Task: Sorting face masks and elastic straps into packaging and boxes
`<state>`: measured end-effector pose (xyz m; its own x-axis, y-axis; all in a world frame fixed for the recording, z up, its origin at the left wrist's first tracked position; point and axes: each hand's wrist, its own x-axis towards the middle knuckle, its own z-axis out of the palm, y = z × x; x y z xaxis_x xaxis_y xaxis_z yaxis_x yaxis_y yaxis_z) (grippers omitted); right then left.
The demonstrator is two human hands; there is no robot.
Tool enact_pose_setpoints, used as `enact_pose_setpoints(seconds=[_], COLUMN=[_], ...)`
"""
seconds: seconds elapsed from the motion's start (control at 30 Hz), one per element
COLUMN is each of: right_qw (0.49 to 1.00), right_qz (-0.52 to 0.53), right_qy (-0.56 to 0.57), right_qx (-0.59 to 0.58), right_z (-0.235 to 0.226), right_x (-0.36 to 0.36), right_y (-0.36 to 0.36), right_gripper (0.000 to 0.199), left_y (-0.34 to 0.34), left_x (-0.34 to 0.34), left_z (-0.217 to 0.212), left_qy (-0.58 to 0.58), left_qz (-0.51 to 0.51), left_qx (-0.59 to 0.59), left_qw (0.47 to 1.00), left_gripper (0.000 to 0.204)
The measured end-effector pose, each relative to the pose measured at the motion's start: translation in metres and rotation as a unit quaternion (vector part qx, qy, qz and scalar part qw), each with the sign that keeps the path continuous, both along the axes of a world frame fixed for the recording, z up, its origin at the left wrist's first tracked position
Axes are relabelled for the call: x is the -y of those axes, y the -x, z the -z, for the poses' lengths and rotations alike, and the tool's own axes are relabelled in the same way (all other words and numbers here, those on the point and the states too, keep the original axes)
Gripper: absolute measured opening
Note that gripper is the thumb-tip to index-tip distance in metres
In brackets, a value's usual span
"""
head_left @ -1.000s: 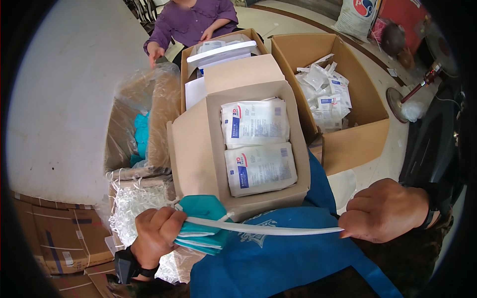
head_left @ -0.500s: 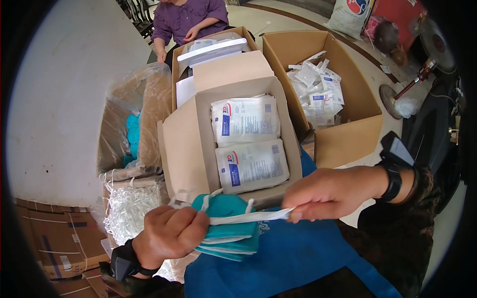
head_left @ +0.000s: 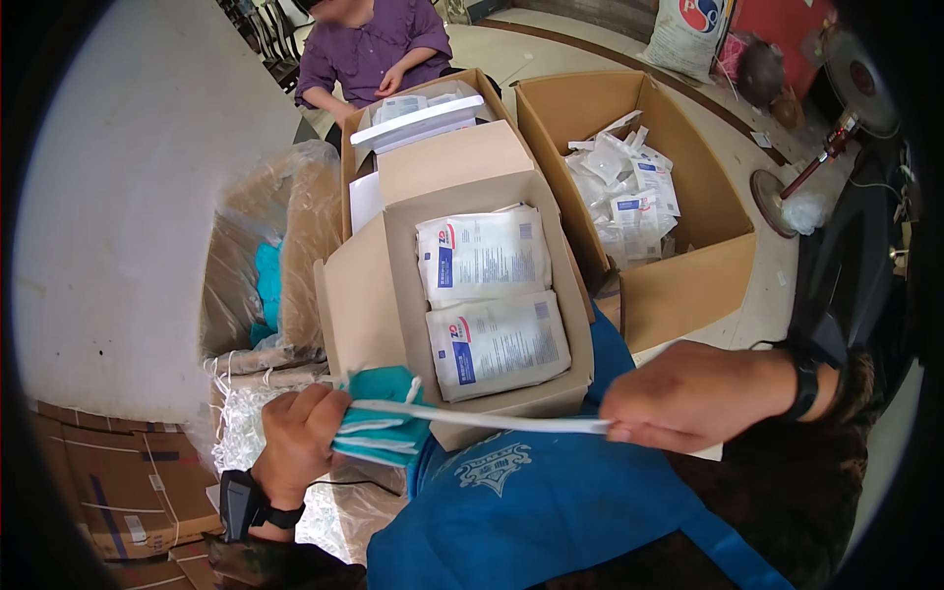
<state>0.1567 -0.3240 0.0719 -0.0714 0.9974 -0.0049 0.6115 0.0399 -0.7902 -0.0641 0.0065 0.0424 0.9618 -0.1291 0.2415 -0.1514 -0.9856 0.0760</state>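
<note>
My left hand (head_left: 300, 428) is closed round a stack of teal face masks (head_left: 383, 450), layered with white edges. From the stack, white ear straps (head_left: 492, 422) run to the right, stretched taut. My right hand (head_left: 703, 395) pinches their far end between thumb and fingers, in front of my blue apron (head_left: 590, 497). Just beyond my hands stands an open carton (head_left: 364, 305) holding flat white packets (head_left: 497, 344) with blue and red print, in two piles side by side.
A plastic-lined box (head_left: 236, 197) with teal masks stands left, above a heap of white straps (head_left: 239, 428). Another carton (head_left: 688, 290) with loose packets is at right. A person in purple (head_left: 369, 49) sits beyond. A fan (head_left: 772, 197) stands far right.
Both hands have moved apart: the left with the mask stack leftward, the right a little rightward. The straps between them have become longer and thinner. The person's hand has shifted toward the boxes.
</note>
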Motion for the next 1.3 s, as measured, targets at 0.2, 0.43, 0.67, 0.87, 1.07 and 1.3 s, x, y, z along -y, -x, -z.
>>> enact_pose_setpoints(seconds=[0.2,0.43,0.67,0.87,1.07,1.3], right_qw=[0.996,0.978,0.991,0.830,0.874,0.972], right_qz=[0.002,0.169,0.128,0.225,0.146,0.035], right_qy=[0.077,0.039,0.020,-0.009,0.105,-0.037], right_qx=[0.051,0.113,-0.038,-0.510,-0.452,-0.231], right_z=[-0.039,-0.053,-0.007,0.040,0.041,0.062], right_x=[0.032,0.094,0.011,-0.042,-0.090,-0.087], right_y=[0.003,-0.023,-0.025,-0.015,-0.006,0.000], right_gripper=[0.012,0.004,0.010,0.020,0.022,0.024], left_y=[0.013,0.049,0.011,-0.009,-0.010,-0.012], left_x=[-0.005,-0.075,0.005,0.043,0.057,0.059], left_z=[0.008,0.034,0.026,0.015,0.014,0.009], left_qy=[0.003,0.013,-0.022,0.012,0.004,-0.003], left_qz=[0.015,-0.282,0.022,0.143,0.171,0.185], left_qx=[0.039,0.056,0.133,0.176,0.188,0.171], left_qw=[0.999,0.958,0.991,0.974,0.967,0.968], left_gripper=[0.045,0.022,0.047,0.044,0.041,0.041])
